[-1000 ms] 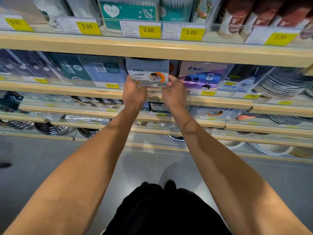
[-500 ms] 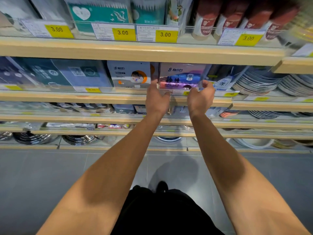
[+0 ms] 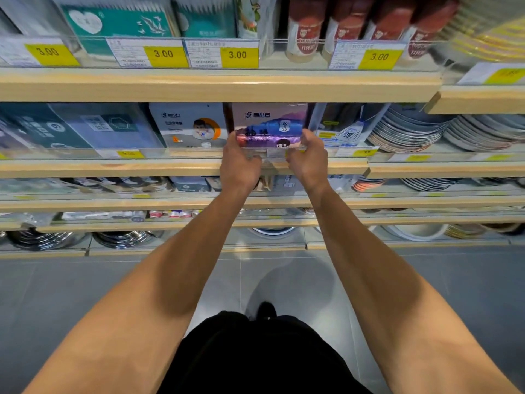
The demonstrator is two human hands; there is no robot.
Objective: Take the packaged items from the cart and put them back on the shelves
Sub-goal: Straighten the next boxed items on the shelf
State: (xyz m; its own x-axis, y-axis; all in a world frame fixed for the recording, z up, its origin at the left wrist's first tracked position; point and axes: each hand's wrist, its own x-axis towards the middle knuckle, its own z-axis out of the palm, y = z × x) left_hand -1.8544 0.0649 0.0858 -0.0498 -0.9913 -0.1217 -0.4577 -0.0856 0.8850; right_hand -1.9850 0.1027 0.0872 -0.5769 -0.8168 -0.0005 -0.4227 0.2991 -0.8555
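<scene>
A purple and blue packaged item stands upright on the second wooden shelf, behind a clear front rail. My left hand grips its lower left corner and my right hand grips its lower right corner. Just left of it stands a grey package with an orange circle, touching nothing but the shelf. The cart is out of view.
The top shelf carries teal packs, red bottles and yellow 3.00 price tags. Stacked plates fill the right of the second shelf. Lower shelves hold more packs, bowls and metal pans. Grey floor tiles lie below.
Both hands left the grey package with the orange circle and moved right onto the purple package. The view has shifted slightly with them.
</scene>
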